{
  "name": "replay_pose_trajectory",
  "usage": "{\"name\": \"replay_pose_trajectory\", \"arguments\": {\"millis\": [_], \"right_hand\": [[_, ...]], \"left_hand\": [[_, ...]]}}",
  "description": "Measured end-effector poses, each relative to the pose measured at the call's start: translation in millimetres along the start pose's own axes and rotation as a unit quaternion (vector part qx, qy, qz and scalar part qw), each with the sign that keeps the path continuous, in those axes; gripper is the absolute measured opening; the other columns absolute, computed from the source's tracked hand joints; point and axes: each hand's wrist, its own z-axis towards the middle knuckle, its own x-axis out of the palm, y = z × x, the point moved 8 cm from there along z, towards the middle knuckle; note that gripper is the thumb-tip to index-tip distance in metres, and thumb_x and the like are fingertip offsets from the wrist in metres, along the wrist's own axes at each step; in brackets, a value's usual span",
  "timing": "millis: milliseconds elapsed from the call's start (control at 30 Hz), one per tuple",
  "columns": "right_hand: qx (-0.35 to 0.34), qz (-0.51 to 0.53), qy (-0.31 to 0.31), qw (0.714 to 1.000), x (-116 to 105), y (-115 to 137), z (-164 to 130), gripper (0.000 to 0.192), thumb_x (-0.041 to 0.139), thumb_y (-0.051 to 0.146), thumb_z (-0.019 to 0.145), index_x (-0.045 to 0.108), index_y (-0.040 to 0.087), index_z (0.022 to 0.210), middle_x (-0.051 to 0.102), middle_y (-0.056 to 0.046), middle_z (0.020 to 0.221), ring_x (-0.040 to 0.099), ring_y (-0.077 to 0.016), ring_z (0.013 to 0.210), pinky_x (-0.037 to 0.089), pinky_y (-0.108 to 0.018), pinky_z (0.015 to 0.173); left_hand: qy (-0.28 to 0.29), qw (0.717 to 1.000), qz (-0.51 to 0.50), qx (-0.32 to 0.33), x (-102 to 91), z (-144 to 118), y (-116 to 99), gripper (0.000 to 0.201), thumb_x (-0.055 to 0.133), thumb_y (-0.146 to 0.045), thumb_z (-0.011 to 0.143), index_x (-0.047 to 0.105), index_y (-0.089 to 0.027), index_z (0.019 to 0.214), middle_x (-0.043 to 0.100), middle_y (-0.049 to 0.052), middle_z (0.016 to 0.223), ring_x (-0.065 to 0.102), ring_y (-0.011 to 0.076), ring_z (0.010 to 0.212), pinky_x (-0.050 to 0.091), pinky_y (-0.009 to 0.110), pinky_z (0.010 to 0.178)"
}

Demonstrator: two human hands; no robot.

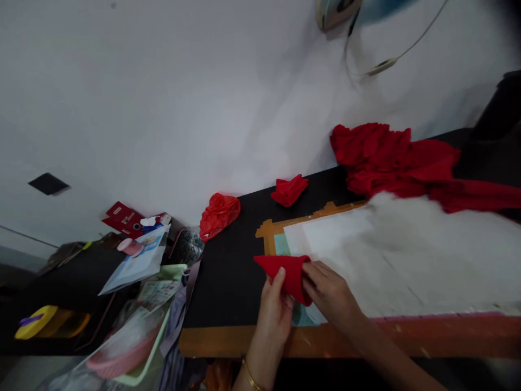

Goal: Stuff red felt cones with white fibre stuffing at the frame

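Near the table's point(228, 293) front edge, my left hand point(273, 315) and right hand point(330, 293) pinch a red cloth piece point(290, 271), folded to a point; two crumpled red pieces point(290, 190) and a red heap point(391, 157) lie unfolded behind.

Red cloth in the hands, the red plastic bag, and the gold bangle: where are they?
red cloth point(287, 270), head view, middle of fold.
red plastic bag point(218, 214), head view, crumpled middle.
gold bangle point(250, 376), head view, band on wrist.

Two hands point(277, 304) point(329, 290), three small red cloth pieces point(290, 274) point(289, 190) point(218, 214), one large red cloth heap point(399, 160).
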Motion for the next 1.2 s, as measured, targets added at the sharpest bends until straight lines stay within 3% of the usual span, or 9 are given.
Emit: {"name": "replay_pose_trajectory", "arguments": {"millis": [133, 233, 300, 467, 600, 700, 867, 1200], "right_hand": [[0.025, -0.069, 0.057, 0.996, 15.8, -13.3, -0.5, 0.024, 0.043, -0.001, 0.073, 0.053, 0.021, 0.074, 0.062, -0.006, 0.078, 0.060, -0.0203, 0.074, 0.052, -0.030, 0.063], [0.018, -0.084, 0.073, 0.994, 16.6, -14.9, 0.9, 0.021, 0.047, 0.001, 0.075, 0.052, 0.022, 0.071, 0.061, -0.005, 0.076, 0.058, -0.0213, 0.076, 0.051, -0.031, 0.065], [0.019, -0.058, 0.063, 0.996, 12.2, -14.4, 1.4, 0.019, 0.046, 0.004, 0.079, 0.055, 0.021, 0.075, 0.062, -0.005, 0.079, 0.058, -0.0218, 0.079, 0.052, -0.033, 0.068], [0.031, 0.010, 0.067, 0.997, 6.6, -15.5, -0.8, 0.030, 0.047, 0.015, 0.089, 0.058, 0.021, 0.117, 0.067, -0.009, 0.104, 0.064, -0.0207, 0.088, 0.055, -0.033, 0.074], [0.008, 0.030, 0.122, 0.992, 15.9, -14.4, -1.5, 0.026, 0.043, 0.010, 0.089, 0.063, 0.023, 0.100, 0.065, -0.005, 0.091, 0.063, -0.0184, 0.082, 0.054, -0.030, 0.071], [0.008, 0.026, 0.082, 0.996, 14.1, -17.0, -0.8, 0.024, 0.042, 0.009, 0.090, 0.062, 0.021, 0.090, 0.063, -0.004, 0.083, 0.062, -0.0181, 0.076, 0.053, -0.029, 0.068], [0.033, 0.023, -0.005, 0.999, 6.9, -22.6, -4.6, 0.020, 0.044, 0.015, 0.094, 0.063, 0.021, 0.100, 0.067, -0.006, 0.089, 0.064, -0.0184, 0.081, 0.054, -0.031, 0.073], [0.071, 0.002, -0.011, 0.997, 9.8, -31.8, -5.6, 0.022, 0.044, 0.019, 0.096, 0.065, 0.022, 0.101, 0.069, -0.005, 0.093, 0.066, -0.0192, 0.087, 0.053, -0.032, 0.076]], "left_hand": [[0.017, 0.999, 0.048, -0.014, 0.2, -6.4, 5.5, 0.041, 0.083, -0.022, 0.067, 0.067, -0.018, 0.105, 0.073, 0.008, 0.102, 0.068, 0.0216, 0.094, 0.053, 0.030, 0.084], [0.019, 0.998, 0.064, -0.018, -4.4, -5.3, 7.1, 0.039, 0.084, -0.021, 0.065, 0.069, -0.015, 0.100, 0.074, 0.009, 0.099, 0.068, 0.0215, 0.090, 0.053, 0.030, 0.083], [0.022, 0.998, 0.060, -0.026, -6.1, -4.0, 7.3, 0.039, 0.084, -0.022, 0.065, 0.070, -0.015, 0.101, 0.074, 0.009, 0.099, 0.068, 0.0212, 0.090, 0.053, 0.029, 0.081], [0.026, 0.998, 0.015, -0.058, -5.8, -4.1, 6.5, 0.036, 0.081, -0.025, 0.069, 0.071, -0.019, 0.103, 0.074, 0.008, 0.104, 0.069, 0.0194, 0.090, 0.053, 0.027, 0.077], [0.025, 0.997, 0.032, -0.065, -5.6, -4.6, 9.9, 0.034, 0.083, -0.022, 0.063, 0.072, -0.015, 0.095, 0.075, 0.007, 0.095, 0.069, 0.0182, 0.083, 0.053, 0.026, 0.075], [0.026, 0.997, 0.048, -0.050, -4.4, -3.9, 10.4, 0.037, 0.085, -0.022, 0.061, 0.073, -0.014, 0.095, 0.075, 0.008, 0.093, 0.070, 0.0198, 0.085, 0.052, 0.028, 0.080], [0.018, 0.998, 0.044, -0.039, -4.0, -3.9, 6.3, 0.037, 0.085, -0.018, 0.060, 0.073, -0.014, 0.095, 0.076, 0.009, 0.094, 0.070, 0.0195, 0.082, 0.053, 0.028, 0.078], [0.017, 0.997, -0.012, -0.081, -11.3, -3.7, 14.6, 0.033, 0.078, -0.011, 0.066, 0.072, -0.013, 0.099, 0.075, 0.010, 0.095, 0.070, 0.0195, 0.076, 0.056, 0.029, 0.072]]}}
